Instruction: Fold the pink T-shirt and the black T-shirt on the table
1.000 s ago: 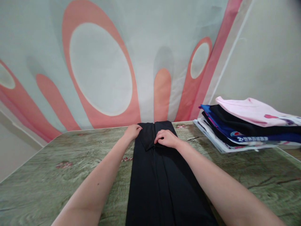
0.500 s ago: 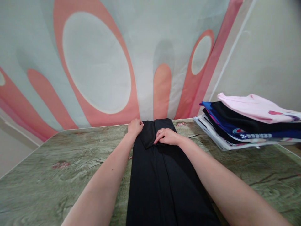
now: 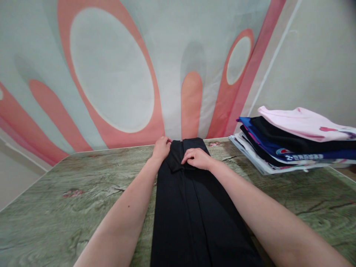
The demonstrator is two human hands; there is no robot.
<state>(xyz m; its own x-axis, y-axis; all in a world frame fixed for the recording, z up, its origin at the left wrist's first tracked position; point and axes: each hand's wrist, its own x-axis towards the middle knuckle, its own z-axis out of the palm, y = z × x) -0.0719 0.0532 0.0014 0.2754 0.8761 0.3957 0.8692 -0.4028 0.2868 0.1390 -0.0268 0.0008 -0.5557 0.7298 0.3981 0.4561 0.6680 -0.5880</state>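
Note:
A long black garment, apparently a pair of trousers [image 3: 180,215], lies lengthwise on the wood-patterned table, with a seam or crease running down its middle. Its far end is turned back in a short folded flap [image 3: 175,157]. My left hand [image 3: 162,149] is closed at the flap's far left edge, thumb and fingers pinching the cloth. Curled over the middle of the flap is my right hand [image 3: 197,158], its fingers drawn together on the fabric; the exact contact under them is partly hidden.
To the right, a stack of folded clothes [image 3: 294,148] stands near the table's back edge, with a pink garment [image 3: 308,124] on top. Behind the table [image 3: 69,222] rises a wall covering [image 3: 172,74] with grey and coral shapes.
The near edge of the flap has shifted slightly and looks more rumpled beneath my right hand. Both hands stay at the far end of the trousers; the view has tilted a little.

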